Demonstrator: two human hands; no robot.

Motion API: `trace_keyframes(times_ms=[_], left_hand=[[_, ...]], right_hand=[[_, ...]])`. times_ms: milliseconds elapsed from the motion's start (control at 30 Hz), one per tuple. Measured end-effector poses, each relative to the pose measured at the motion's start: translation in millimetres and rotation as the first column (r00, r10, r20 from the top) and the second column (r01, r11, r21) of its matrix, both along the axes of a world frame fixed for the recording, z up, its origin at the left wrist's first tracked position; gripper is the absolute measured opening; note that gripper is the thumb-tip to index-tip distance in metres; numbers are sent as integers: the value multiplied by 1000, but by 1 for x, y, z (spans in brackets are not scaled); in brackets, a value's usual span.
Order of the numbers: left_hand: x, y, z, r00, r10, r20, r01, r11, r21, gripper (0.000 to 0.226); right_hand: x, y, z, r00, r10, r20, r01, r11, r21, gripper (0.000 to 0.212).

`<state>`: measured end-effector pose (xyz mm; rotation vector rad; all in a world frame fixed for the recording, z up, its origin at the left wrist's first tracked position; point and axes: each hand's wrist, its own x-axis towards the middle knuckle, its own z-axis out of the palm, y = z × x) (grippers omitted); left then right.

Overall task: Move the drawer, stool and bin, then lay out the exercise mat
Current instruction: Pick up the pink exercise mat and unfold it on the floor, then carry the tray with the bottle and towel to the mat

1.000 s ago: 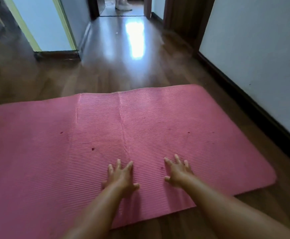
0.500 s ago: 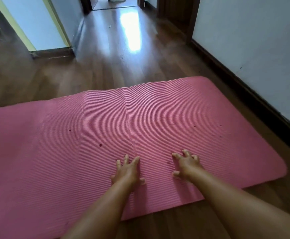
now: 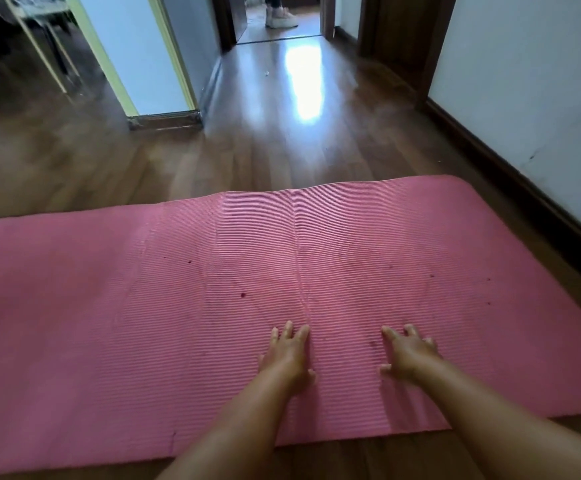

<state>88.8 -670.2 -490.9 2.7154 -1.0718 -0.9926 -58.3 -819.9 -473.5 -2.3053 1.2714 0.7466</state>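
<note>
A pink ribbed exercise mat (image 3: 178, 306) lies unrolled flat across the dark wooden floor, running off the left edge of the head view. My left hand (image 3: 287, 356) rests palm down on the mat near its front edge, fingers spread. My right hand (image 3: 408, 353) lies flat on the mat a little to the right, fingers apart as well. Neither hand holds anything. A faint crease runs up the mat between the two hands. No drawer, stool or bin is in view.
A white wall with a dark skirting board (image 3: 510, 178) runs along the right, close to the mat's right end. A wall corner with a yellow-green edge (image 3: 164, 109) stands at the back left. A person's shoe (image 3: 280, 17) shows in the far doorway. Chair legs (image 3: 40, 46) stand at far left.
The view has tilted up and shifted right, so the doorway and shoe show again. Both hands stay flat on the mat, having slid slightly to the right.
</note>
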Motion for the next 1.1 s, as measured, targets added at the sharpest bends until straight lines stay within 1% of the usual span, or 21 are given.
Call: trace_keyframes(times_ms=[67, 100, 167, 233, 267, 333, 433, 500, 533, 600, 667, 733, 800, 833, 867, 933, 1000, 1067, 1100], left_hand=[[4, -3, 4, 999, 36, 8, -36, 998, -48, 87], [7, -5, 6, 998, 60, 20, -58, 995, -86, 85], [12, -8, 14, 993, 114, 33, -106, 975, -196, 80], [18, -14, 27, 985, 172, 24, -154, 929, -337, 74], [21, -18, 36, 979, 201, 16, -177, 897, -406, 70], [29, -28, 57, 961, 274, -24, -244, 807, -538, 63], [43, -44, 98, 918, 364, -160, -369, 630, -684, 51], [54, -52, 128, 889, 389, -241, -422, 495, -760, 45], [59, -54, 142, 879, 395, -267, -433, 427, -794, 43], [73, -56, 177, 864, 400, -305, -437, 297, -849, 41], [85, -52, 213, 853, 392, -343, -436, 178, -882, 41], [100, -45, 250, 847, 371, -382, -438, 78, -896, 37], [117, -36, 288, 839, 368, -400, -424, -16, -905, 29], [124, -28, 307, 829, 380, -410, -422, -57, -905, 24], [145, -13, 339, 822, 387, -418, -413, -102, -905, 21], [155, -3, 363, 811, 354, -465, -441, -151, -885, 20], [167, 11, 393, 806, 294, -513, -455, -247, -856, 15], [193, 41, 440, 796, 288, -532, -440, -329, -836, 12], [203, 56, 462, 798, 286, -530, -426, -356, -832, 10]], right_hand=[[5, 0, 5, 996, -69, 49, 69, 998, -2, 81], [8, 0, 7, 987, -120, 106, 122, 993, -4, 80], [14, 0, 12, 945, -186, 269, 198, 980, -15, 73], [25, 0, 18, 862, -222, 455, 250, 968, -1, 66], [32, 0, 23, 799, -251, 547, 283, 959, 27, 61], [48, 0, 38, 621, -323, 714, 366, 925, 101, 50], [79, -1, 77, 333, -385, 861, 450, 867, 214, 39], [103, 0, 110, 165, -402, 900, 439, 848, 298, 40], [114, 1, 127, 99, -403, 910, 419, 846, 329, 42], [140, 6, 166, -20, -386, 922, 363, 857, 366, 41], [165, 14, 207, -141, -380, 914, 289, 867, 405, 36], [190, 23, 249, -228, -361, 904, 235, 881, 411, 32], [213, 34, 289, -294, -332, 896, 180, 901, 393, 27], [223, 43, 310, -306, -321, 896, 157, 911, 380, 26], [245, 60, 344, -321, -302, 898, 137, 923, 360, 25], [256, 71, 364, -362, -287, 887, 105, 933, 345, 26], [270, 85, 390, -414, -270, 869, 64, 944, 324, 28], [298, 114, 437, -417, -298, 859, -10, 946, 324, 30], [309, 128, 460, -421, -321, 848, -56, 943, 329, 31]])
